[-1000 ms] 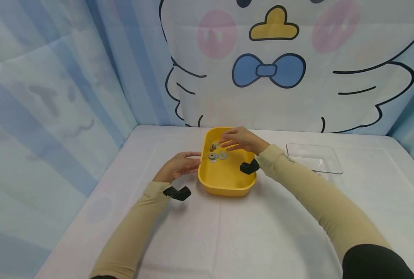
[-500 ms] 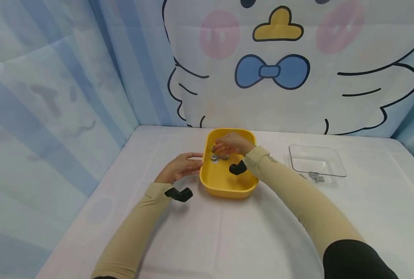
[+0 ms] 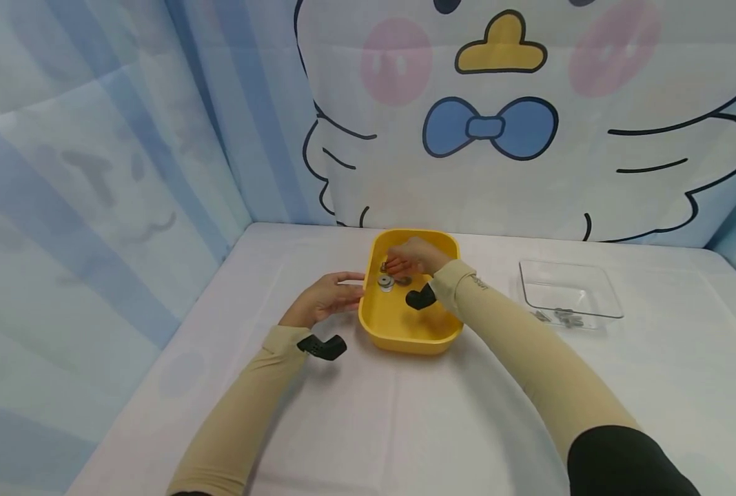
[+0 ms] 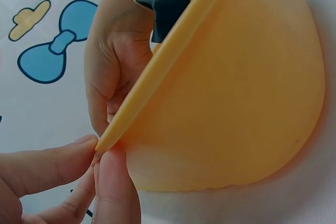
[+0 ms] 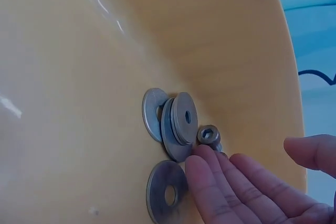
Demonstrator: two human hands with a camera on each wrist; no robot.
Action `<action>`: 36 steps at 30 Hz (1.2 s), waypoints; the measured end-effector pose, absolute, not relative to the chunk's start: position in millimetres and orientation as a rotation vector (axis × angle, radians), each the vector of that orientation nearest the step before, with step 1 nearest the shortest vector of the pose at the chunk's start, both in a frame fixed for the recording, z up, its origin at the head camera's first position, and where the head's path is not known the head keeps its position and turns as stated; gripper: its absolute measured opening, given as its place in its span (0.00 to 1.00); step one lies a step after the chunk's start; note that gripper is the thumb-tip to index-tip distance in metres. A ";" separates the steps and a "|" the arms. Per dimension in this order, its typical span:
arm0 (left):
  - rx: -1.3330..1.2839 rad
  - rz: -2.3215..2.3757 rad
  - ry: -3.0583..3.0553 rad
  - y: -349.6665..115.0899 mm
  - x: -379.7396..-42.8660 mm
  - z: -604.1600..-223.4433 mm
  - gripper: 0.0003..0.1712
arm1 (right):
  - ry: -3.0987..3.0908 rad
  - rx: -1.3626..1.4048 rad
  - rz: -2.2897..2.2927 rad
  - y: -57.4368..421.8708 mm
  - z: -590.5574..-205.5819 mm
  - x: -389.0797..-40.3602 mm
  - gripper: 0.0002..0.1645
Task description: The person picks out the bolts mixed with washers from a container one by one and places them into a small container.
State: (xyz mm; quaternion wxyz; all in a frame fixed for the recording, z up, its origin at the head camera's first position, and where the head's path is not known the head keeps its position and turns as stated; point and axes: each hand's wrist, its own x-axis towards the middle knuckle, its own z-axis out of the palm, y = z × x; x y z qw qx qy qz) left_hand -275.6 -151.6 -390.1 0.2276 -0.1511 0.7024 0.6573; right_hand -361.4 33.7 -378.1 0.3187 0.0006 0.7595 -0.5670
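Observation:
A yellow plastic tray [image 3: 405, 332] stands on the table, with several flat metal washers [image 5: 185, 118] lying inside near its left wall. Beside the washers sits a hex socket screw [image 5: 209, 134], partly covered by fingertips. My left hand [image 3: 324, 301] pinches the tray's left rim, and the left wrist view shows the rim [image 4: 142, 95] between thumb and fingers. My right hand [image 3: 422, 256] reaches down into the tray. Its fingers [image 5: 252, 187] are extended right at the screw and the washers, with the thumb spread apart and nothing held.
Right of the tray stands a clear plastic box [image 3: 591, 297] with several small metal pieces [image 3: 568, 318] at its near side. A white cloth covers the table [image 3: 467, 427]. Behind it hangs a printed curtain [image 3: 498, 186], and another curtain [image 3: 95, 241] borders the left side.
My right hand has lowered and moved left into the tray, toward the washers and screw. The left hand keeps its place on the rim. The view has shifted slightly.

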 end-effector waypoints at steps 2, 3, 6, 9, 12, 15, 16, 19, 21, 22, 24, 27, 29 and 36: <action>-0.413 1.812 1.934 -151.2 -275.8 -390.8 0.29 | 1.983 0.015 -1.498 33.0 -378.7 -362.1 0.25; -0.410 1.815 1.932 -151.1 -275.9 -391.0 0.29 | 1.975 0.020 -1.505 32.7 -379.0 -362.4 0.25; -0.389 1.821 1.934 -151.2 -275.8 -392.2 0.28 | 1.957 0.044 -1.522 31.2 -380.4 -363.6 0.25; -0.360 1.815 1.948 -151.3 -274.9 -392.3 0.28 | 1.941 0.077 -1.543 29.6 -382.8 -365.4 0.24; -0.342 1.800 1.968 -151.6 -273.8 -392.4 0.28 | 1.912 0.104 -1.571 27.5 -386.3 -367.3 0.24; -0.339 1.796 1.972 -152.5 -274.0 -393.6 0.28 | 1.884 0.131 -1.607 25.3 -388.8 -368.6 0.24; -0.340 1.796 1.971 -152.7 -274.1 -393.8 0.28 | 1.876 0.144 -1.617 24.5 -389.6 -369.1 0.23; -0.349 1.801 1.967 -152.8 -274.5 -394.2 0.28 | 1.849 0.184 -1.655 22.2 -390.6 -369.6 0.23; -0.347 1.803 1.963 -152.7 -274.5 -393.9 0.28 | 1.845 0.210 -1.675 20.5 -391.5 -370.0 0.22; -0.347 1.804 1.962 -152.9 -274.5 -393.6 0.28 | 1.844 0.225 -1.688 19.7 -392.1 -370.2 0.22; -0.339 1.806 1.961 -153.3 -274.4 -393.4 0.28 | 1.846 0.241 -1.707 18.1 -393.2 -370.5 0.22; -0.325 1.807 1.954 -154.2 -273.9 -392.4 0.28 | 1.858 0.279 -1.737 15.7 -395.3 -371.2 0.21; -0.317 1.809 1.951 -154.6 -273.3 -391.5 0.28 | 1.861 0.299 -1.755 14.3 -396.3 -371.3 0.21; -0.319 1.799 1.957 -155.1 -271.7 -388.5 0.28 | 1.896 0.341 -1.775 12.5 -397.4 -369.9 0.21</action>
